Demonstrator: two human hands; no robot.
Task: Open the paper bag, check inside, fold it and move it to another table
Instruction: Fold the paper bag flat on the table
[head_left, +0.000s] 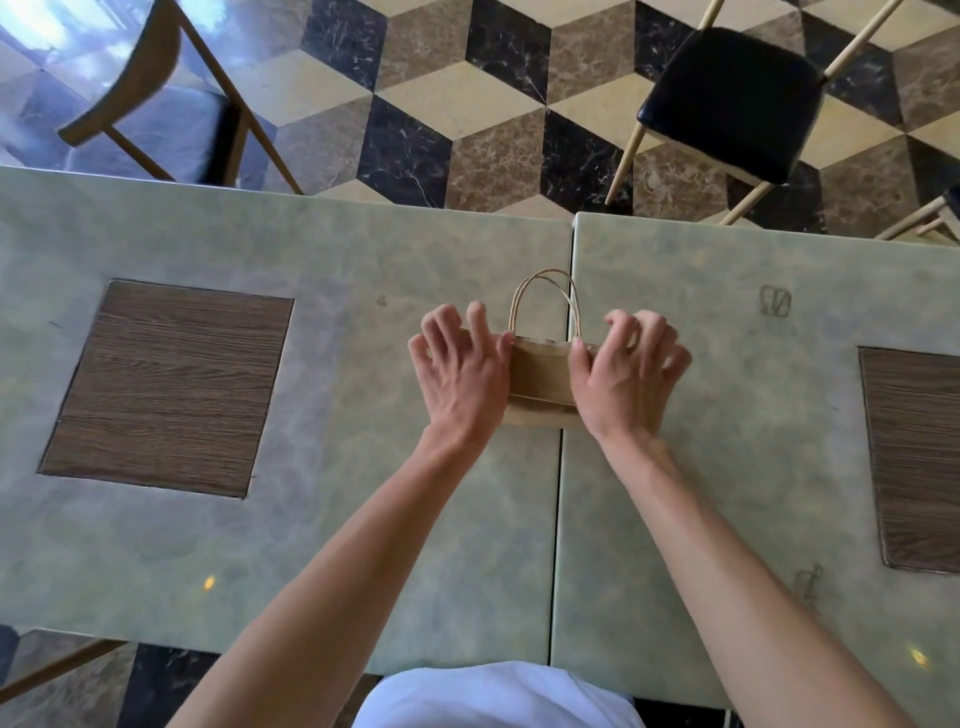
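Both forearms are bare from the lower edge of the frame up to the wrists, with no sleeves, watch or bracelet showing. The left hand and right hand are bare too, without rings or gloves; the nails look short and unpainted. At the bottom centre of the frame a white garment covers the torso, smooth and plain.

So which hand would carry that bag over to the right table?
Probably the right hand: it rests on the bag's right side, already over the right table. The left hand sits over the left table.
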